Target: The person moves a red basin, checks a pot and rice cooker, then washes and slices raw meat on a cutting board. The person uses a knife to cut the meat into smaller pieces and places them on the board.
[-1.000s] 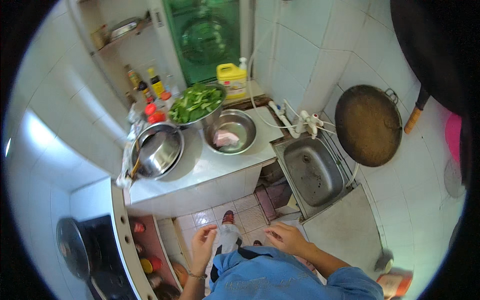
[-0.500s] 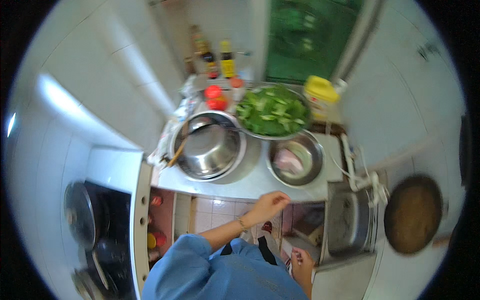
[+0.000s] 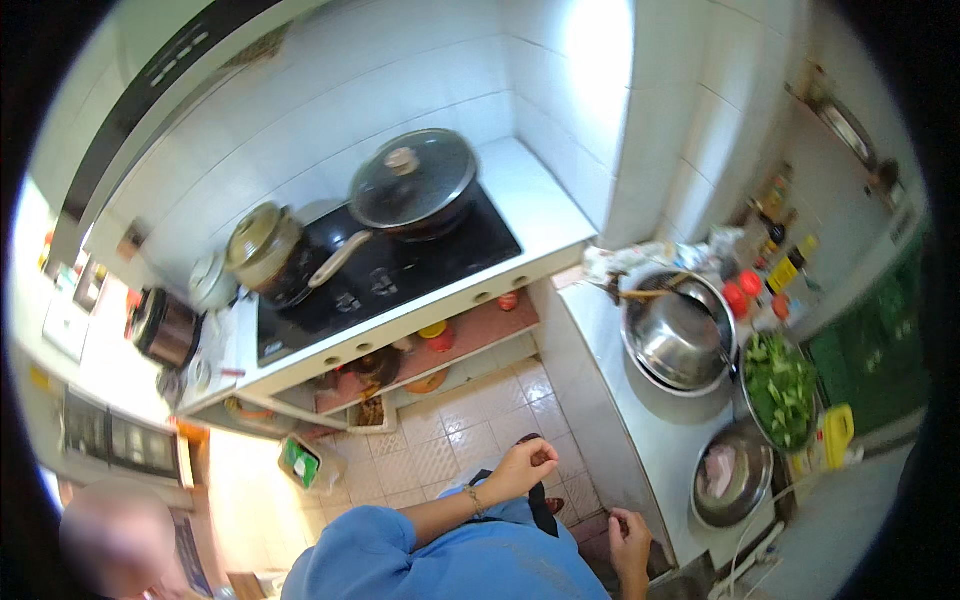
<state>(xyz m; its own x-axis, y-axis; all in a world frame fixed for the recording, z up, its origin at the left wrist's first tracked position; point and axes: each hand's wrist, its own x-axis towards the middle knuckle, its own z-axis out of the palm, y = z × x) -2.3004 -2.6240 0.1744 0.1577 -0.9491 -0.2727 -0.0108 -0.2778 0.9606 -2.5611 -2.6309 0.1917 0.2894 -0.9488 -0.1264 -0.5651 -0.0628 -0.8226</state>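
Steel shines on the counter (image 3: 655, 440), where a bowl (image 3: 752, 490) with a pale piece of meat (image 3: 717, 470) stands beyond the right hand (image 3: 630, 545), apart from it. That hand hangs by the counter's front with its fingers loosely bent; whether their tips meet, I cannot tell. The left hand (image 3: 520, 470) is over the tiled floor (image 3: 520, 400), its fingers curled inward, and I cannot tell if they close fully. Neither hand visibly holds anything.

Crowding looks like the main risk. The leafy greens (image 3: 778, 390) sit in a vessel close against the meat bowl, so a bump to one could shove the other; I cannot tell if the rims touch. A thin white hose (image 3: 740, 560) runs beside the bowl, and a snagging sleeve could drag it across. Among the stacked steel bowls (image 3: 675, 340), the long wooden handle (image 3: 650, 294) could act as a lever if knocked, making the stack slide. On the cooktop (image 3: 455, 262), the lidded pan's (image 3: 415, 190) handle ends just beside the clay pot (image 3: 265, 245), so a careless swing could strike it.
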